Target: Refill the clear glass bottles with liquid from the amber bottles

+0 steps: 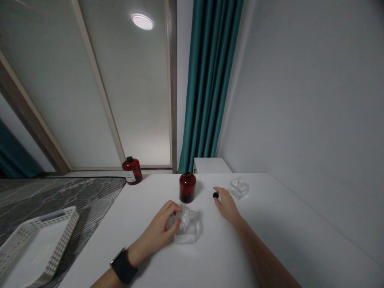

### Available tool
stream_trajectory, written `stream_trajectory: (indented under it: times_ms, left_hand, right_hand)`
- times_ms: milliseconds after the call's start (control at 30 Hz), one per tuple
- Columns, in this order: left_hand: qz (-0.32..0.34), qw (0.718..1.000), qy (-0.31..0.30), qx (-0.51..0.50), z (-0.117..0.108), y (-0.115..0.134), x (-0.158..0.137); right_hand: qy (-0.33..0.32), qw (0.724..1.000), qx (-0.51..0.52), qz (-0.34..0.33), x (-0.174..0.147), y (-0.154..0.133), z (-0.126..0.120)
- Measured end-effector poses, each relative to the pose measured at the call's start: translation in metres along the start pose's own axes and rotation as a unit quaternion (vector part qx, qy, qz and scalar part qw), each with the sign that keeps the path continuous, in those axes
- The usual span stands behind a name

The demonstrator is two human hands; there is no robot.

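My left hand [163, 226], with a dark watch at its wrist, has its thumb and fingers closed about the top of a clear, squarish glass-like container [186, 237]. Its upper part looks knobby, and the exact kind is hard to make out. Between the thumb and fingers of my right hand [227, 204] is a small black cap [215, 195], just above the white table [222, 248]. A dark red bottle [187, 187] stands upright beyond the two hands, its neck bare of any cap. Past my right fingers lies a second clear faceted object [239, 187].
Another red bottle [132, 171], with a white label and black cap, stands at the table's far left corner. A white perforated basket [60, 240] sits lower left on a grey patterned surface [96, 196]. Behind are a white cabinet [211, 165], teal curtain [211, 80] and wall.
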State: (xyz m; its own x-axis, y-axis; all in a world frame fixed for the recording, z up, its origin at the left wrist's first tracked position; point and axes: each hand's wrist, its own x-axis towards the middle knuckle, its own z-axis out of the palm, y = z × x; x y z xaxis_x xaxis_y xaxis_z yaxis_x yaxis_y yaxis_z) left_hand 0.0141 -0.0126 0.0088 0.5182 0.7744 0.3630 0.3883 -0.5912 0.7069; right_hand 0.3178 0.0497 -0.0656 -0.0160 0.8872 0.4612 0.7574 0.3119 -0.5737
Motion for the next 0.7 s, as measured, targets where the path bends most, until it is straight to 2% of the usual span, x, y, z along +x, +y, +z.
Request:
stream_trajectory:
  times_ms: [167, 267, 600, 700]
  left_hand:
    - [0.025, 0.998, -0.051, -0.021, 0.005, 0.004, -0.003]
    - [0.021, 0.998, -0.047, -0.022, 0.007, 0.003, -0.005]
    - [-0.056, 0.988, 0.146, -0.019, 0.006, -0.011, 0.004]
    - [-0.057, 0.984, 0.17, 0.002, 0.0, -0.015, 0.017]
  right_hand:
    - [0.001, 1.0, 0.009, 0.009, 0.001, -0.001, 0.0]
    - [-0.004, 1.0, 0.029, 0.008, 0.001, -0.007, -0.002]
    - [-0.04, 0.992, 0.118, -0.015, -0.009, -0.044, 0.004]
    - [-0.044, 0.991, 0.128, -0.015, -0.01, -0.049, 0.003]
